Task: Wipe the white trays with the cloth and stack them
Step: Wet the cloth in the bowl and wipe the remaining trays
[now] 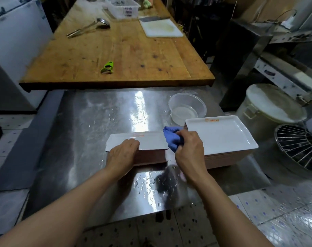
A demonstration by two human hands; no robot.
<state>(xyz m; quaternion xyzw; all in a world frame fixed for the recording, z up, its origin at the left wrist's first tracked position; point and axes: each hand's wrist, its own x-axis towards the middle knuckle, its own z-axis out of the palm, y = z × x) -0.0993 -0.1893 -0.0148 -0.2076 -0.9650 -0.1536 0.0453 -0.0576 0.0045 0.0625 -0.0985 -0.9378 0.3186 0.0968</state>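
Observation:
Two stacks of white trays with pinkish undersides stand on a wet steel table [91,125]. The left stack [149,142] lies in front of me; its top tray is tilted, near edge raised. My left hand [123,155] grips that tray's near left edge. My right hand [189,150] holds a bunched blue cloth [172,137] at the tray's right end. The right stack [221,136] sits just beyond my right hand, its top tray level and bare.
A clear plastic bowl [187,108] with some water stands behind the right stack. A wooden table [116,50] beyond holds a green peeler [108,67], a ladle, a cutting board and a basket. A lidded bucket [270,106] and wire rack [299,147] stand on the right.

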